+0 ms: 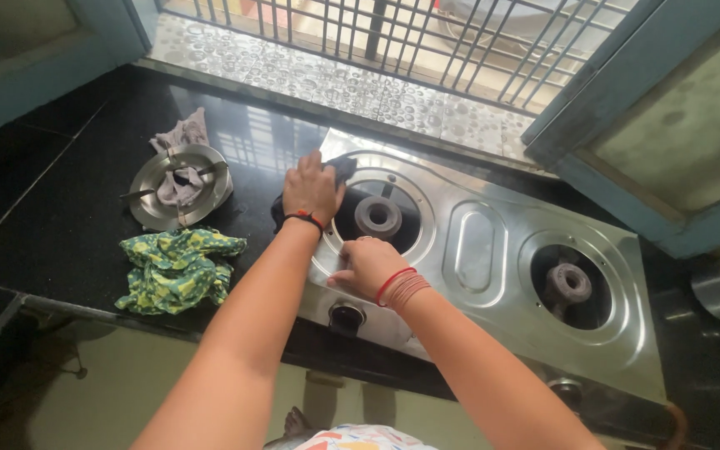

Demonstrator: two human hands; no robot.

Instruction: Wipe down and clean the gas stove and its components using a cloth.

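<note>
Left hand [312, 190] presses a dark cloth [342, 169] (fingers closed over it) onto the steel stove [477, 250].

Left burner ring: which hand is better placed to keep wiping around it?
Left, probably. The left hand already presses the dark cloth at the left burner rim. The right hand holds no cloth and rests flat on the stove front edge.

One stove [477, 250], two burners [378, 216] on the stove, two knobs [347, 315], two hands [313, 188], two cloths [177, 268] beside the stove
</note>
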